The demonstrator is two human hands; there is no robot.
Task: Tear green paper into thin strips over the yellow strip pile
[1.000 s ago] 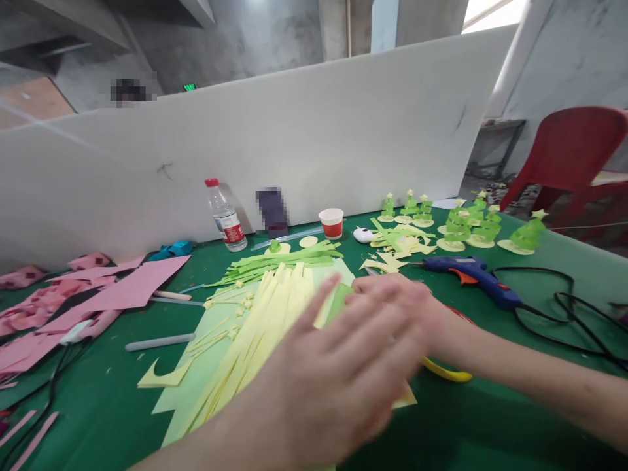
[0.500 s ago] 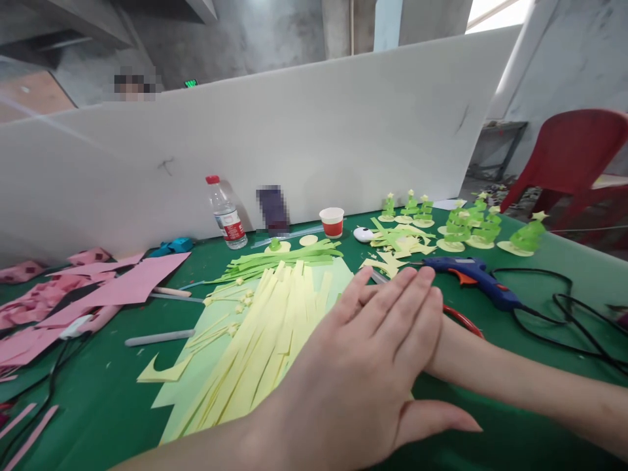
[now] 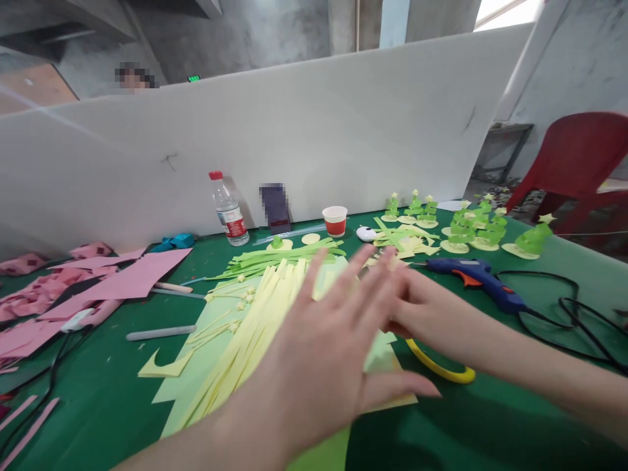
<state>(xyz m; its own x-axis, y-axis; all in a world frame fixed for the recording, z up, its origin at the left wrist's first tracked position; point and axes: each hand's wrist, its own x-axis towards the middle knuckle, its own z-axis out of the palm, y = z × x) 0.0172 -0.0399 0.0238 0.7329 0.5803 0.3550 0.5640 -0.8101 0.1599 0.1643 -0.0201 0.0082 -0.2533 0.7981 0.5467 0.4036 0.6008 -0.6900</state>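
A low white wall [image 3: 392, 124] stands at the back of the counter [image 3: 441, 432], which has a dark green top. Over the wall, to the left of the cup [image 3: 335, 226], the top of a person's head [image 3: 136, 77] shows, all blurred. A red chair [image 3: 572, 160] is far to the right of the cup.

The yellow strips [image 3: 255, 327] lie in front of the cup, on pale paper [image 3: 169, 391]. The green strips [image 3: 260, 265] are in a loose pile closer to the cup, in front of it and a bit to its left.

The left hand [image 3: 318, 360] is in front of the cup too, open, with its fingers spread and its back facing up. It is over part of the yellow strips. The right hand [image 3: 412, 294] is in front of the cup and a bit to its right, with bent fingers. The left hand hides some of it, so I cannot tell if it holds anything, or if the two hands touch.

To the right of the cup stand little green trees [image 3: 462, 232] with stars on top. The blue glue gun [image 3: 483, 278] lies in front of the cup and to its right. The bottle [image 3: 230, 219] stands to the left of the cup, and pink paper [image 3: 157, 275] lies farther left.
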